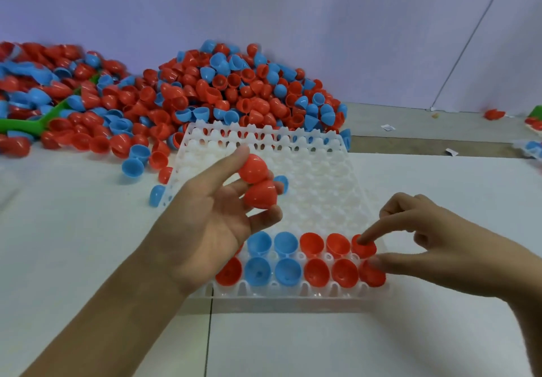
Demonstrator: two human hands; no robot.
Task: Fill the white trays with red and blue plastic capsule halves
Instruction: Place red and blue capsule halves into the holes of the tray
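- While the head view looks down on a white desk (88, 259), a white tray (316, 177) lies flat at its middle, between the 2 hands.
- Left hand (211, 218) hovers palm-up over the tray's left side; its thumb and curled fingers grip 2 red capsule halves (256, 183), and a blue half (282, 182) peeks out just behind the fingertips.
- Right hand (425, 239) reaches in over the tray's near right corner; its index finger presses on a red half in the second row (363, 246), its thumb touches the red half at the end of the nearest row (372, 272), and the other fingers are curled in. Whether it pinches either one I cannot tell for sure.
- Only the 2 nearest rows of the tray hold halves, all cup-side up: reading left to right, the nearest row shows 1 red, 2 blue, 3 red; the row behind it shows 2 blue and 3 red, with its left end hidden under the left hand.
- Beyond the tray, a big pile of red and blue halves (234, 89) spreads along the wall, touching the tray's far edge.
- At the left, a green plastic piece (44, 118) pokes out of the pile.
- A few loose halves (133, 159) lie on the desk near the tray's far left corner.
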